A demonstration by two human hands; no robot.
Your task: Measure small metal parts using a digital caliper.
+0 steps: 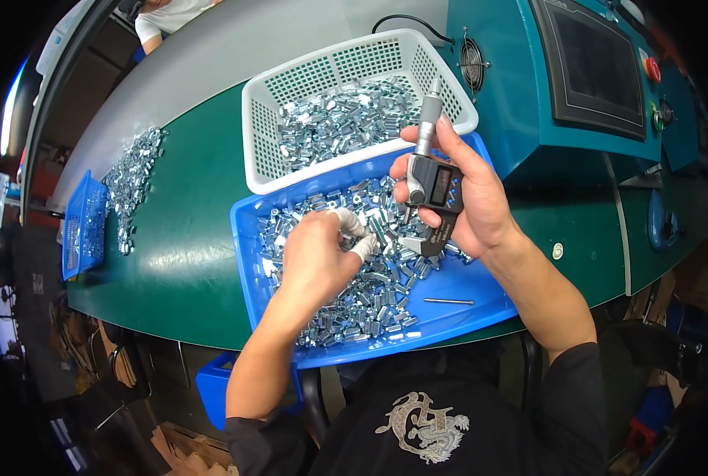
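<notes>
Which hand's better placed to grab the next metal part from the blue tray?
Left. The left hand is down among the metal parts in the blue tray, fingertips on them. The right hand is occupied gripping the digital micrometer.

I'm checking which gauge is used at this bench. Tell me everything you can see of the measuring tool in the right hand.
The micrometer is a digital one: a dark grey-black body with a small display, a black curved frame at the bottom and a silvery metal thimble pointing up and away. It is held roughly upright in the right hand, thumb on the body, fingertips on the thimble. It hangs over the blue tray of shiny metal parts. The left hand, fingertips covered in white, reaches toward its frame; whether a part sits between the anvils is unclear.
</notes>
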